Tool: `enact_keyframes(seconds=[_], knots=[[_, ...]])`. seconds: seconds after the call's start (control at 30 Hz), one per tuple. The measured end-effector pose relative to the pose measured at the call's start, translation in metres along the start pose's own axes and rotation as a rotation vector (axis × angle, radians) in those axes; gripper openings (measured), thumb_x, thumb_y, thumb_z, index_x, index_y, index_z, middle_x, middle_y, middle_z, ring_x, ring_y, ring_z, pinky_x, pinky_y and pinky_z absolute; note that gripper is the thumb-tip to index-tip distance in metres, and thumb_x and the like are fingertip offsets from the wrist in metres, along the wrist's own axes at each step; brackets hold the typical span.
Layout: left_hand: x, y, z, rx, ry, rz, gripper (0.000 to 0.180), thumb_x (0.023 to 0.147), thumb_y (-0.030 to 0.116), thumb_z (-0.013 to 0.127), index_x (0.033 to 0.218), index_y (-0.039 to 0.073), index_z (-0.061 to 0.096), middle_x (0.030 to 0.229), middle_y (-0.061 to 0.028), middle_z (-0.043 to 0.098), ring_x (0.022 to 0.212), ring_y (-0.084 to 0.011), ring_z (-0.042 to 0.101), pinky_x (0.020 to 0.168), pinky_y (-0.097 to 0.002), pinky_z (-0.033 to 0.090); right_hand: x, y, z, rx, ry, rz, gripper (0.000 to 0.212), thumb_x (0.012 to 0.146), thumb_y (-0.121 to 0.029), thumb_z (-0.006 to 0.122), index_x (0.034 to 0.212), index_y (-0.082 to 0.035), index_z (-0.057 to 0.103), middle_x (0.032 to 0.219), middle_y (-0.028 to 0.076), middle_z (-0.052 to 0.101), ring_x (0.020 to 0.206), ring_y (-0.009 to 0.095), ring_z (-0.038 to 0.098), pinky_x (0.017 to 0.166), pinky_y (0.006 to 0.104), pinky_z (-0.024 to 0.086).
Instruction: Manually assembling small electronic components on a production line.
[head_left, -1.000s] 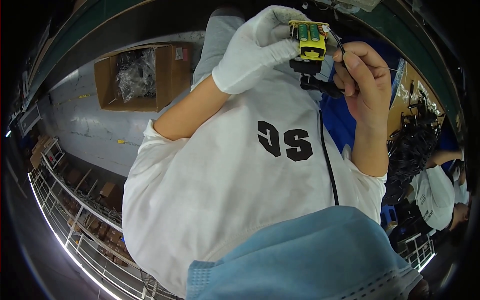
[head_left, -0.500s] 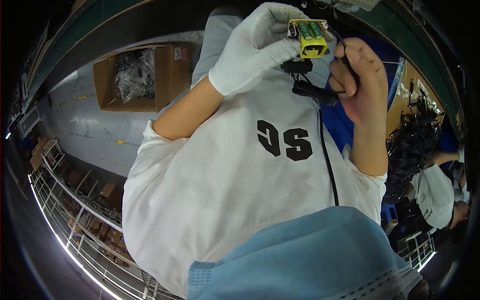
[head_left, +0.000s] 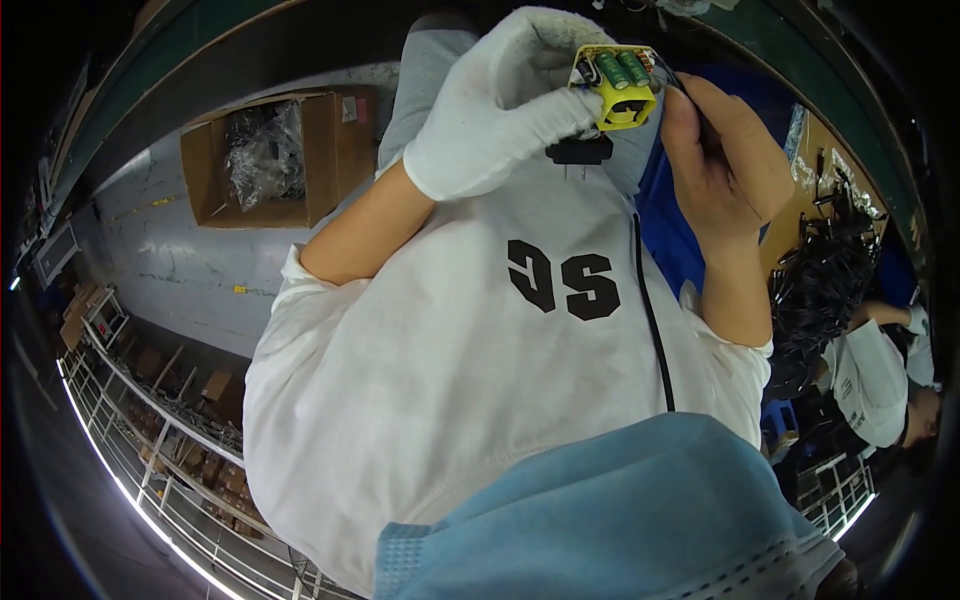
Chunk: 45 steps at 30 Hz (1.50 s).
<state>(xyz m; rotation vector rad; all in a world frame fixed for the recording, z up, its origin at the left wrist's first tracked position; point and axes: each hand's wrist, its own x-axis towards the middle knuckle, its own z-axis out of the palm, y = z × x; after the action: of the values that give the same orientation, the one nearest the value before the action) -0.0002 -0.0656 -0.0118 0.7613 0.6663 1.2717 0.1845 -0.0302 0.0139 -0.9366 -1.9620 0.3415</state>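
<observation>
- Circuit board [head_left: 622, 82], held up in front of the person's lap, with two green cylinders and a yellow block [head_left: 612, 110] on the side I can see.
- The left hand [head_left: 500, 110], in a white glove, is partly closed on the board from its left. The thumb presses near the yellow block's edge; the fingers bend round behind, their tips out of my sight.
- The right hand [head_left: 735, 160] is bare and sits just right of the board. Thumb and forefinger are drawn together on a dark wire [head_left: 671, 78] at the board's right edge, and the other fingers are folded toward the palm. The exact pinch is hard to make out.
- Just below the board hangs a black plug [head_left: 580, 151], two prongs pointing down. I can't tell whether it touches the glove.
- Well to the left of the board, an open cardboard box [head_left: 345, 155] holds crumpled clear plastic [head_left: 262, 155].
- Well to the right and lower than the board lies a heap of black cables [head_left: 825, 300], and past it another person [head_left: 870, 385] in a white top.
</observation>
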Motion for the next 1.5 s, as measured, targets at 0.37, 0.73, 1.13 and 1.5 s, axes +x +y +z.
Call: enact_keyframes(seconds=[0.37, 0.73, 1.13, 1.5], knots=[[-0.003, 0.002, 0.003, 0.036, -0.004, -0.003, 0.039, 0.085, 0.001, 0.069, 0.118, -0.002, 0.049, 0.119, -0.0177, 0.060, 0.102, -0.0241, 0.063, 0.091, -0.0333, 0.052, 0.004, -0.004, -0.005, -0.046, -0.011, -0.063, 0.015, 0.071, 0.005, 0.075, 0.084, -0.002, 0.071, 0.058, -0.002, 0.052, 0.046, 0.010, 0.037, 0.043, 0.0212, 0.030], [-0.001, -0.007, -0.006, 0.290, -0.068, 0.198, 0.041, 0.084, -0.002, 0.069, 0.121, 0.000, 0.051, 0.114, -0.0126, 0.063, 0.096, -0.0179, 0.064, 0.084, -0.0267, 0.054, 0.000, -0.012, -0.004, 0.082, 0.009, 0.131, 0.012, 0.075, 0.003, 0.073, 0.086, -0.001, 0.071, 0.060, -0.002, 0.055, 0.047, 0.008, 0.037, 0.043, 0.0206, 0.030], [0.006, -0.004, -0.005, 0.024, -0.024, 0.097, 0.041, 0.082, -0.002, 0.070, 0.118, -0.002, 0.051, 0.113, -0.0152, 0.062, 0.100, -0.0218, 0.063, 0.089, -0.0311, 0.053, -0.004, -0.010, 0.005, 0.417, -0.113, 0.456, 0.012, 0.090, -0.007, 0.066, 0.097, 0.002, 0.070, 0.069, -0.002, 0.061, 0.054, 0.005, 0.043, 0.049, 0.0179, 0.033], [0.024, -0.006, -0.006, 0.113, 0.022, -0.168, 0.036, 0.083, 0.011, 0.075, 0.116, -0.001, 0.065, 0.098, -0.0091, 0.070, 0.079, -0.0142, 0.065, 0.075, -0.0221, 0.054, -0.009, 0.003, 0.010, 0.614, -0.236, 0.683, 0.020, 0.097, -0.012, 0.058, 0.108, 0.002, 0.068, 0.073, 0.000, 0.057, 0.059, 0.006, 0.043, 0.052, 0.0190, 0.034]])
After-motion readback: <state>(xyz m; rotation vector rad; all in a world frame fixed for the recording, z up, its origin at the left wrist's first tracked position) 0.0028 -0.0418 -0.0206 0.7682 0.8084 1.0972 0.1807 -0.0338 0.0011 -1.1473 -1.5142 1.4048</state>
